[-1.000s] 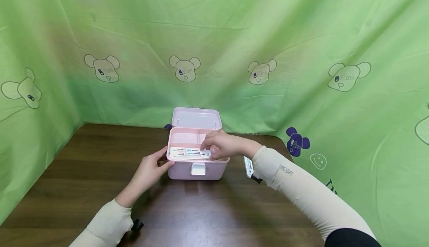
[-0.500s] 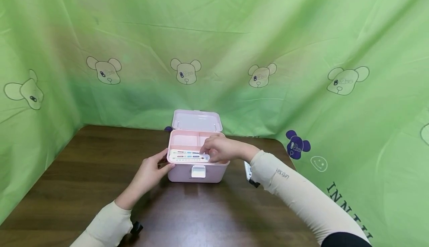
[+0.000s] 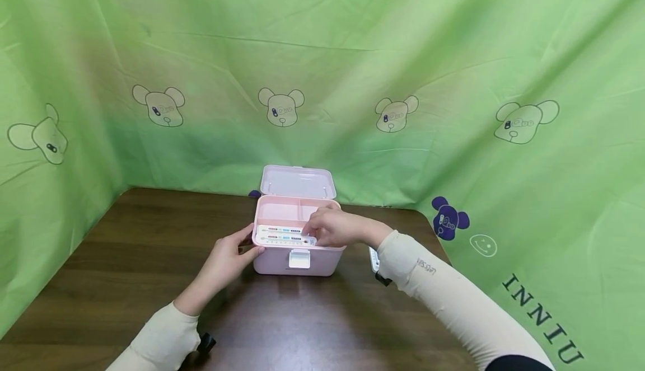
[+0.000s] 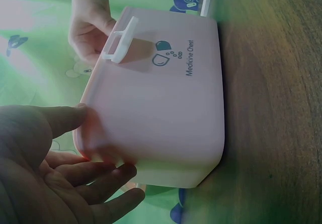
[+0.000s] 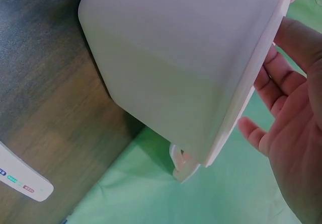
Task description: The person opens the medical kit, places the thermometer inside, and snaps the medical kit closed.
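A pink medicine box (image 3: 296, 261) stands with its lid (image 3: 298, 182) raised behind it. In the front compartment of its tray lie white thermometers (image 3: 284, 239), side by side with printed scales. My left hand (image 3: 229, 256) holds the box's left front corner, thumb at the front rim and fingers along the side, as the left wrist view also shows. My right hand (image 3: 335, 226) reaches over the tray's right side, its bent fingers and thumb at the right end of the front thermometer. The tray hides the fingertips in the right wrist view.
Another white thermometer (image 5: 24, 176) lies on the brown table (image 3: 151, 259) right of the box, partly behind my right sleeve in the head view. A white latch (image 3: 299, 258) hangs at the box front. Green printed cloth (image 3: 322, 80) rises behind the table.
My right hand has lowered slightly into the tray, and the front thermometer now lies flatter beside the other. The left hand has kept its hold; the head view has shifted slightly.
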The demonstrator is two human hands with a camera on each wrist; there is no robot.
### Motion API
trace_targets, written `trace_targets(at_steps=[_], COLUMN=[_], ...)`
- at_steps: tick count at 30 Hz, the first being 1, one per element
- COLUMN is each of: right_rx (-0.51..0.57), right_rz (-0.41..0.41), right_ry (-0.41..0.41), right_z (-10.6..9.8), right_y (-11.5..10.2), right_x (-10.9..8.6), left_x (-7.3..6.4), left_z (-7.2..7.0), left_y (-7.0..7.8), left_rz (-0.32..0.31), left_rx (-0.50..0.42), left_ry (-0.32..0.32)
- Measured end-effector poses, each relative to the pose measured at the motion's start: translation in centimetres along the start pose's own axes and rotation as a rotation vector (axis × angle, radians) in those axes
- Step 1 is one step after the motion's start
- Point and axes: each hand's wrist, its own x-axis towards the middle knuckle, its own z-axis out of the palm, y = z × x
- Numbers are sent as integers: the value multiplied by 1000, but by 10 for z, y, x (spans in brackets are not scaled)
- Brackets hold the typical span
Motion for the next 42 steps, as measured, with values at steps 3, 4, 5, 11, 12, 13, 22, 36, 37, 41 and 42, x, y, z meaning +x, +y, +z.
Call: trace_targets(at_steps=[3,4,5,11,12,13,22,36,37,41,42], right_rx=[6,5,5,28,36,40,97,104,103,99,99], right_rz=[0,-1,-4,1,-1,-2,114,321,336,409,429], right_ry=[-7,-8,-8,22,37,53,243,712,734,788,798], right_z=[0,0,0,3,3,5,14,5,7,16,19], right_y=[0,0,1,3,3,4,6,-8,-8,-8,-8], right_x=[-1,-1,-2,-5,-6,-8,-34,-86,-91,-105,-108], left_x=[0,0,0,0,0,-1,-1,0,0,-2,-3], left_z=[1,1,1,0,0,1,4,-3,-2,1,2], left_y=[0,0,-1,0,0,-1,-4,-3,-3,-4,-4], left_rz=[-5,-5,-4,13,15,17,10,0,0,-5,-8], left_rx=[-1,2,3,4,4,1,-16,-22,-28,-41,-41], left_ry=[0,0,0,6,7,8,-16,-7,-7,3,5])
